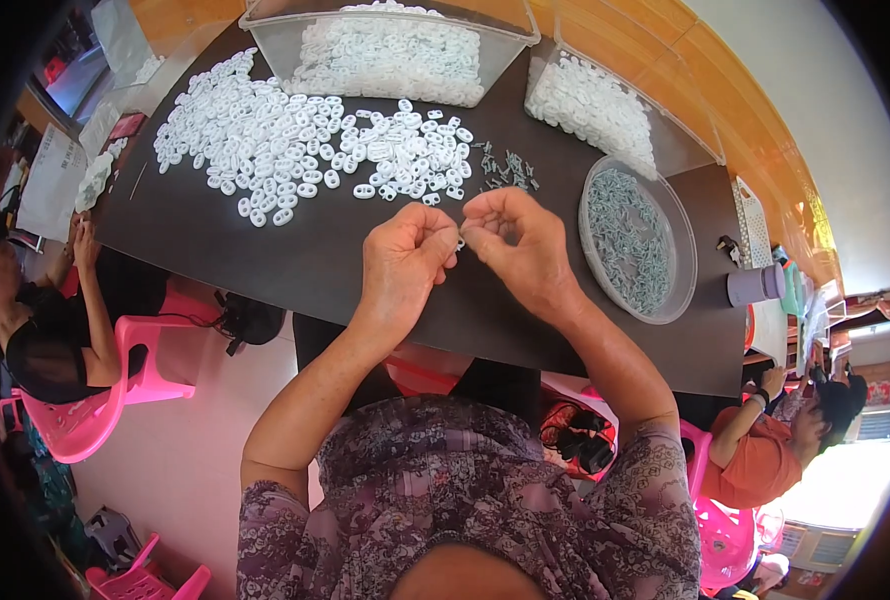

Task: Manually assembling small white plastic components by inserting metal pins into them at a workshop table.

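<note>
My left hand (405, 258) pinches a small white plastic piece (460, 243), mostly covered by the thumb and fingers. Touching or nearly touching it, my right hand (520, 245) has thumb and forefinger pressed together; anything between them is too small to make out. Both hands are over the near part of the dark table. Just beyond them lie a heap of white oval pieces (410, 150) with two holes each and a small scatter of grey screws (510, 170). To the right of my right hand is a round clear tub (687, 262) holding many similar screws.
A larger white heap (255, 130) spreads across the far left. Two clear bins (265, 40) (700, 140) of white pieces stand at the back. A purple-grey cup (755, 286) is at the right edge. People sit at both sides, near pink chairs (105, 400).
</note>
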Tool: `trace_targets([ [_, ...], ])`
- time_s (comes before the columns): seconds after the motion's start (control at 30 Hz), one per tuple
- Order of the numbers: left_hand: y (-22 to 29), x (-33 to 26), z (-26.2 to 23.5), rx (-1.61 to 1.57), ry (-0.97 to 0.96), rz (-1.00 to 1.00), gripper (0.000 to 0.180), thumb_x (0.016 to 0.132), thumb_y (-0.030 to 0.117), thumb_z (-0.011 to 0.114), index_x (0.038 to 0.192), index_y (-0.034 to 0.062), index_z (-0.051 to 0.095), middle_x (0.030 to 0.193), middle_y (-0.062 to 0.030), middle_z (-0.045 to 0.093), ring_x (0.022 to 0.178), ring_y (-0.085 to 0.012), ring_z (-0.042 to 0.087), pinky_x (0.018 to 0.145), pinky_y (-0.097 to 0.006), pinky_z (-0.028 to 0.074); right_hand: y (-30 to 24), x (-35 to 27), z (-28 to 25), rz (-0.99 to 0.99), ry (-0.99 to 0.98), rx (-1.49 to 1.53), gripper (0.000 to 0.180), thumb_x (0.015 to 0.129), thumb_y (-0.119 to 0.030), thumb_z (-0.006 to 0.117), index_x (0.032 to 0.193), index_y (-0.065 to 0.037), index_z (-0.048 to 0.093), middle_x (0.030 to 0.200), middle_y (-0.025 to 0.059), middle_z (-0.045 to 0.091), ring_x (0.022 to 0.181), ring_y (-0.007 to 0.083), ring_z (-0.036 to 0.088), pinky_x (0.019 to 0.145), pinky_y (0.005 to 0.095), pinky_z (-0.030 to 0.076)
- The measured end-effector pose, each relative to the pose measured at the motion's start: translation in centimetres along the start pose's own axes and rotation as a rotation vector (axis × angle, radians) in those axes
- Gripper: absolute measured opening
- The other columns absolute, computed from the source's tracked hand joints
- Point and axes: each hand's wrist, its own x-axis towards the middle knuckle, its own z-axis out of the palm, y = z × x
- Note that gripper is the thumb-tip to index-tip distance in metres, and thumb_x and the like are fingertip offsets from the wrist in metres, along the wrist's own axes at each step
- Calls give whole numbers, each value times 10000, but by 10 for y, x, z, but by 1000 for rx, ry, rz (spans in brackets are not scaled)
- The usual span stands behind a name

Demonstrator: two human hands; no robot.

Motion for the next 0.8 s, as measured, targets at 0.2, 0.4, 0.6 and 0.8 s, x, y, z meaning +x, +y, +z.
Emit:
trace_targets([
  [0.2,-2,0,-7,-55,64,57,115,838,38,582,931,-24,612,695,-21,581,576,-46,523,468,-178,401,25,35,-19,10,133,-147,144,770,-34,642,908,-3,613,816,16,592,713,77,530,675,229,453],
  [0.4,-9,-6,-15,-145,23,58,133,851,30,571,963,-22,619,735,-22,589,606,-50,536,474,-172,403,45,50,-14,-339,219,-448,141,752,-12,634,891,-35,636,733,69,571,707,166,571,659,269,459],
  [0.6,-13,-8,-20,-146,37,51,101,855,42,578,928,-11,622,734,-21,591,602,-47,536,477,-167,402,48,54,-11,-388,217,-512,151,741,-5,641,885,-50,647,754,70,578,697,178,565,642,289,453],
  [0.8,-14,-14,-20,-136,67,39,107,860,49,575,940,-12,610,733,-24,593,594,-43,531,484,-166,406,41,35,-17,-332,210,-401,137,755,-14,632,884,-53,653,738,69,561,672,177,527,636,285,439],
])
